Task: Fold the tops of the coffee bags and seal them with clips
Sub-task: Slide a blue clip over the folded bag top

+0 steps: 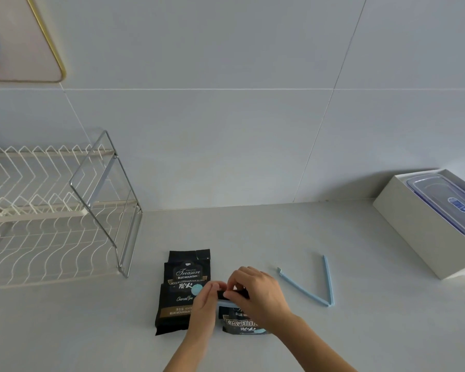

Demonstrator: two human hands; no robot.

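"Pinching what, those hands at lower centre?"

"Left hand (pixel 204 304) and right hand (pixel 258 291) both curl fingers onto the folded black top of the near coffee bag (pixel 242 322), with a blue clip (pixel 227 304) just below the fold."

"And the rest?"

"The second coffee bag (pixel 184 277) lies flat just left. An open clip (pixel 304 288) lies to the right on the counter (pixel 253 237)."

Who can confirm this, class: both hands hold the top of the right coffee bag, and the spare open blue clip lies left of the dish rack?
Not quite. The head view shows the open blue clip lying on the counter right of the hands, far from the dish rack. The rest stands: left hand and right hand both hold the top of the right coffee bag.
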